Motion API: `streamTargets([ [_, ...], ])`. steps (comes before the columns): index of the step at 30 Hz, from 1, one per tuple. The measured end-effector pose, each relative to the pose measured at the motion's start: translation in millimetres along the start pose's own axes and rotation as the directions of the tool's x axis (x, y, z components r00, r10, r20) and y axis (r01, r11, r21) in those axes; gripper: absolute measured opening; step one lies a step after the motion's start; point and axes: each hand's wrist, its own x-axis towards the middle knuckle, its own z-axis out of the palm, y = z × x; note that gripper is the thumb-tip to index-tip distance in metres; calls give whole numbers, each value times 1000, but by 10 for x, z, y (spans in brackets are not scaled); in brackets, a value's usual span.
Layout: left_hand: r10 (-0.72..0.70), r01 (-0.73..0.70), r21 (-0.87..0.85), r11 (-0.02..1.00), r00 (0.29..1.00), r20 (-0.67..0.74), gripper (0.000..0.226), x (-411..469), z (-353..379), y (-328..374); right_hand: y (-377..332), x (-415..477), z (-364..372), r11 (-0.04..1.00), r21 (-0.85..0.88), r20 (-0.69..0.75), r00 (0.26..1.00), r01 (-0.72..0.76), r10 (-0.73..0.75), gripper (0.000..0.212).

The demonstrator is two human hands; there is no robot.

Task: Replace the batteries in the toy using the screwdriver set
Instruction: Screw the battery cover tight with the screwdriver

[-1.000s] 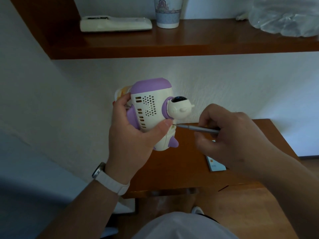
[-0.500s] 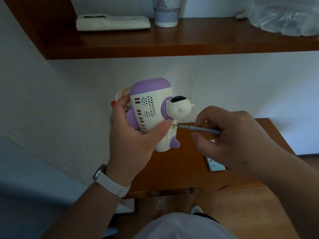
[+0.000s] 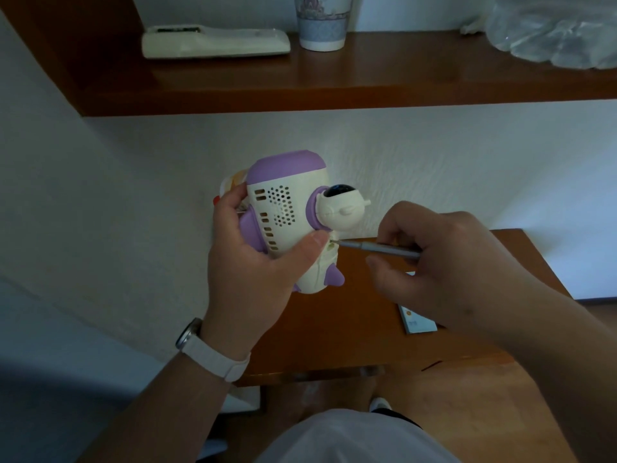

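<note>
Left hand (image 3: 253,279) grips toy (image 3: 290,208); right (image 3: 450,262), seemingly, screwdriver (image 3: 374,247).

The toy (image 3: 287,212) is a cream plastic rocket with a purple cap at its upper end and purple fins lower down. Its facing side has a patch of small round holes and rows of slots. A small cream astronaut figure with a dark visor sticks out of a purple collar on its right side. The left hand (image 3: 247,262) grips the toy in the air, tilted, thumb on its lower front. The screwdriver (image 3: 377,247) is slim, grey and metal. It lies almost level, pinched in the right hand (image 3: 444,262), its tip touching the toy just below the figure, beside the thumb.
</note>
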Motion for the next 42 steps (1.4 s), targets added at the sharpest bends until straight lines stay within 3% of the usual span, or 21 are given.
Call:
streamTargets([
  [4,-6,6,-1,1000,1000,-2,69,20,-14,1,1,29,1,999,-4,10,999,39,-39,26],
  [10,3,-3,14,1000,1000,-12,84,59,-40,-39,5,90,9,999,-25,34,999,43,-42,35],
  [17,-12,12,-5,1000,1000,2,81,77,-25,-32,-3,123,-18,999,-23,21,999,36,-36,25],
  [24,-3,3,24,1000,1000,-4,83,85,-12,-60,37,156,15,997,-61,53,997,52,-49,37],
  [34,-45,44,18,999,999,5,74,67,21,-71,62,139,8,999,-35,52,998,37,-35,32],
  [42,-57,56,27,998,998,15,81,84,26,-100,103,134,55,999,-17,58,998,34,-33,31],
])
